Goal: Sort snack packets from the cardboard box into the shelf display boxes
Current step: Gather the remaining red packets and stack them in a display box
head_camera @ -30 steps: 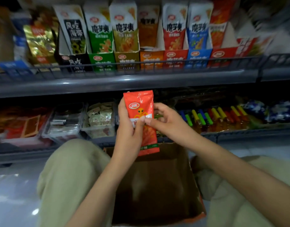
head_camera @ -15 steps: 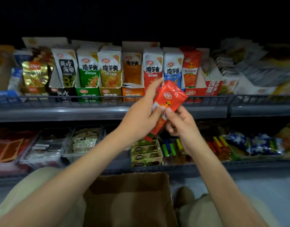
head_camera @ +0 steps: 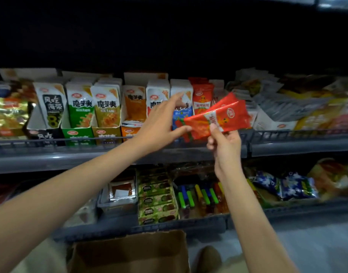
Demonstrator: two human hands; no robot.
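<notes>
My right hand (head_camera: 225, 142) pinches the red packets (head_camera: 218, 117); my left hand (head_camera: 161, 123), fingers straight, should part the matching red stack (head_camera: 201, 95) behind them.

Left forearm (head_camera: 80, 180) reaches up from the lower left, bare, wrist straight. My left hand (head_camera: 161, 123) is spread wide, index finger pointing up, thumb tip touching the end of the red packets (head_camera: 218, 119). Right forearm (head_camera: 246, 209) stands steep. My right hand (head_camera: 226, 143) pinches those packets, thumb on the front, fingers curled behind.
</notes>
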